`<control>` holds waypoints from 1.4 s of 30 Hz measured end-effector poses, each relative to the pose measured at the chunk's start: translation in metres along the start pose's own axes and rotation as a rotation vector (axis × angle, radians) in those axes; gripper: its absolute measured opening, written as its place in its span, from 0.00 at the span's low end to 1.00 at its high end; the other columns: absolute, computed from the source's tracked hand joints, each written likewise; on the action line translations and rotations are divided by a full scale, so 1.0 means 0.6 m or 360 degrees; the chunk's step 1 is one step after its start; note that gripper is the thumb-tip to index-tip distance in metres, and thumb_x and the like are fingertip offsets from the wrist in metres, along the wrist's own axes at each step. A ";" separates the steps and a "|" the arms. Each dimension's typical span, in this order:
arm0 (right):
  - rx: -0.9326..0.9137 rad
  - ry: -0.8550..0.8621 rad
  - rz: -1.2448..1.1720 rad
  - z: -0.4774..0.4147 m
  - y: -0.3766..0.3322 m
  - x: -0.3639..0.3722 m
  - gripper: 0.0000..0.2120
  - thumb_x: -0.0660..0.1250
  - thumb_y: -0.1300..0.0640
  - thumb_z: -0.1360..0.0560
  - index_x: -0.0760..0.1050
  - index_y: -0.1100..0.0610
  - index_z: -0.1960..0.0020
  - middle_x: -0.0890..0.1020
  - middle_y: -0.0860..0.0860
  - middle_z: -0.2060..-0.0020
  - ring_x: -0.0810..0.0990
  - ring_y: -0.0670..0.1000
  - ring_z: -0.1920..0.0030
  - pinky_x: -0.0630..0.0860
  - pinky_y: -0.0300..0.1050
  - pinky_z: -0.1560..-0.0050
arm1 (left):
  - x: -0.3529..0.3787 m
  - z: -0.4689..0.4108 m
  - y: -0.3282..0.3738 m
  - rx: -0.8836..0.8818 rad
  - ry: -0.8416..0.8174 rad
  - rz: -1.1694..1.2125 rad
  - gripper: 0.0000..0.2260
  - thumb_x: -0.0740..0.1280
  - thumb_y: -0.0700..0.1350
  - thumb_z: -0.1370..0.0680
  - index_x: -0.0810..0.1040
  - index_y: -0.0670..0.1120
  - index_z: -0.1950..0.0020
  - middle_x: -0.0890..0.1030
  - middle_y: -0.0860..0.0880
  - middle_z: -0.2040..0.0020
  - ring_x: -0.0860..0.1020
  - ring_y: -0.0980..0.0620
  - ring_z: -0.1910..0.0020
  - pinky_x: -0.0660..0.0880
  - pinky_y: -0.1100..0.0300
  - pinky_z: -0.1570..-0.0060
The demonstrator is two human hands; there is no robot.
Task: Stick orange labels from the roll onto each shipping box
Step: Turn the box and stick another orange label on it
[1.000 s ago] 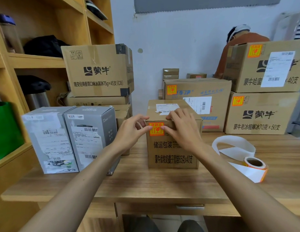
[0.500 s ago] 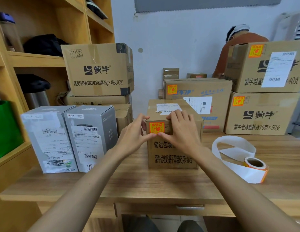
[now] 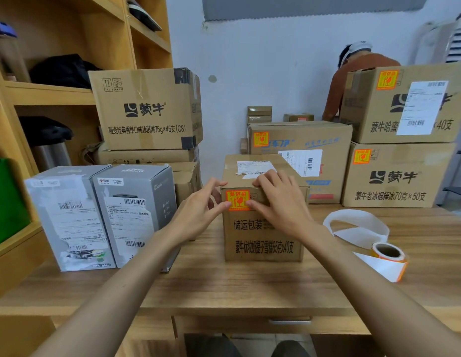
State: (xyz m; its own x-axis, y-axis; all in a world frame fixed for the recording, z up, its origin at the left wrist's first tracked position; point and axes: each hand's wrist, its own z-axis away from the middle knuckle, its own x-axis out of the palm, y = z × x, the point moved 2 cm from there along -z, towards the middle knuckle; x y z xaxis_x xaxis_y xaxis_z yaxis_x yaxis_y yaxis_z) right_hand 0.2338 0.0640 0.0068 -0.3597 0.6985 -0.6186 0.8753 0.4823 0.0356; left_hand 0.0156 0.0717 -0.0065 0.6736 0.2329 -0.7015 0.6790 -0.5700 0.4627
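Beside right hand (image 3: 281,202), orange label (image 3: 237,200), seemingly touching

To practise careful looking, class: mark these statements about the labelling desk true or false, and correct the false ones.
1. Both the left hand and the right hand touch the orange label on the front of the middle box. True.
2. The label roll lies left of that box. False: it lies on the desk to the box's right.
3. The grey boxes carry orange labels. False: none shows on them.
4. The top box at far right carries an orange label. True.
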 end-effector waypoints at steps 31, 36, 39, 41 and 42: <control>0.0233 0.0041 -0.0115 0.044 -0.061 -0.056 0.21 0.62 0.36 0.25 0.81 0.49 0.43 0.80 0.47 0.47 0.73 0.52 0.46 0.70 0.50 0.46 | 0.010 0.048 0.053 -0.0125 0.0617 0.0078 0.15 0.63 0.57 0.18 0.73 0.56 0.33 0.75 0.55 0.51 0.75 0.59 0.55 0.78 0.49 0.52; 0.0485 0.0126 -0.0798 0.034 -0.006 -0.095 0.14 0.65 0.45 0.21 0.81 0.51 0.42 0.80 0.44 0.44 0.74 0.45 0.40 0.69 0.46 0.38 | 0.019 0.073 0.059 -0.0172 0.0390 -0.0029 0.34 0.56 0.77 0.28 0.64 0.63 0.26 0.69 0.57 0.38 0.77 0.55 0.47 0.79 0.48 0.48; 0.0948 0.0184 -0.0869 0.035 0.091 -0.092 0.14 0.68 0.45 0.22 0.80 0.53 0.43 0.82 0.48 0.46 0.77 0.48 0.43 0.73 0.46 0.44 | 0.021 0.073 0.060 -0.0210 0.0313 -0.0109 0.39 0.61 0.79 0.32 0.60 0.63 0.25 0.66 0.54 0.32 0.77 0.48 0.39 0.79 0.42 0.43; 0.1245 0.0177 -0.0997 0.035 0.156 -0.076 0.21 0.69 0.41 0.25 0.78 0.55 0.40 0.81 0.50 0.45 0.78 0.49 0.44 0.75 0.47 0.46 | 0.024 0.068 0.063 -0.0232 0.0290 -0.0123 0.41 0.65 0.77 0.32 0.59 0.62 0.25 0.65 0.53 0.30 0.76 0.47 0.37 0.78 0.41 0.41; 0.1341 0.0158 -0.1068 0.035 0.181 -0.069 0.24 0.69 0.40 0.25 0.76 0.56 0.38 0.80 0.50 0.43 0.77 0.49 0.44 0.76 0.46 0.48 | 0.024 0.065 0.064 -0.0238 0.0282 -0.0112 0.41 0.67 0.75 0.32 0.59 0.61 0.25 0.65 0.53 0.29 0.75 0.47 0.36 0.77 0.41 0.40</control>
State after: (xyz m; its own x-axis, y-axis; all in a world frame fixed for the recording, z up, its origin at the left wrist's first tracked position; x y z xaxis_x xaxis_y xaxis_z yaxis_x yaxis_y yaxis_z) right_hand 0.3505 0.0762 0.0195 -0.8399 0.4853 -0.2429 0.4168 0.2903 -0.8614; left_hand 0.0399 0.0221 -0.0200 0.6550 0.4099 -0.6348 0.7528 -0.4274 0.5007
